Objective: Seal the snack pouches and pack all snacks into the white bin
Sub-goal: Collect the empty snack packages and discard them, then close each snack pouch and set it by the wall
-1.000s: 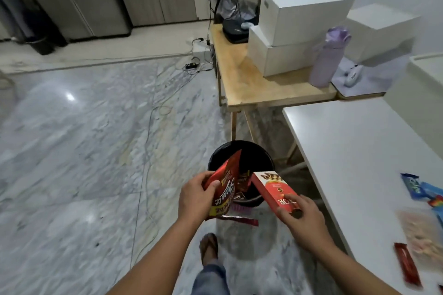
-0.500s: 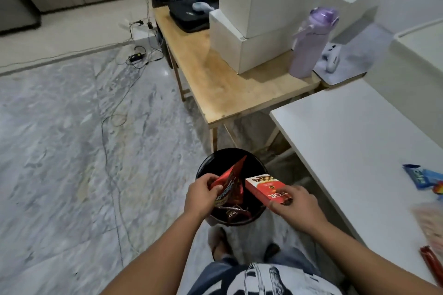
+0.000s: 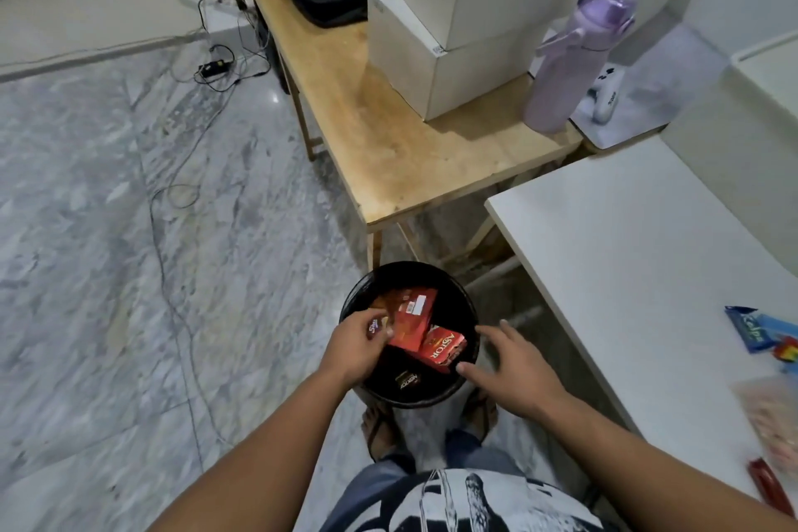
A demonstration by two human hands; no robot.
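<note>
My left hand (image 3: 355, 348) is over the near left rim of a round black bucket (image 3: 468, 330). Its fingers are curled around the corner of a shiny red snack pouch (image 3: 410, 322), and a small label peeks out between them. My right hand (image 3: 511, 367) is spread wide and holds nothing. It is over the bucket's right rim, with its fingertips just beside a red box (image 3: 441, 349) that says ASTOR.

The pouch and the red box both lie inside the bucket, tilted, with the pouch partly on top of the box. A small dark packet (image 3: 408, 381) lies deeper in, close to me.

To the right of my right hand is a smooth white table (image 3: 639, 255). A blue wrapper (image 3: 753, 326), a see-through bag of snacks (image 3: 773, 415) and a thin red bar (image 3: 768, 484) lie on it, well away from both hands. Past the bucket stands a wooden table (image 3: 388, 143) with two stacked white boxes (image 3: 466, 13) and a tall purple bottle (image 3: 570, 65). A white bin (image 3: 734, 143) stands far off to the right, only partly in view.

The floor (image 3: 108, 229) on my left is grey marble, shiny, with thin cables trailing across it.
</note>
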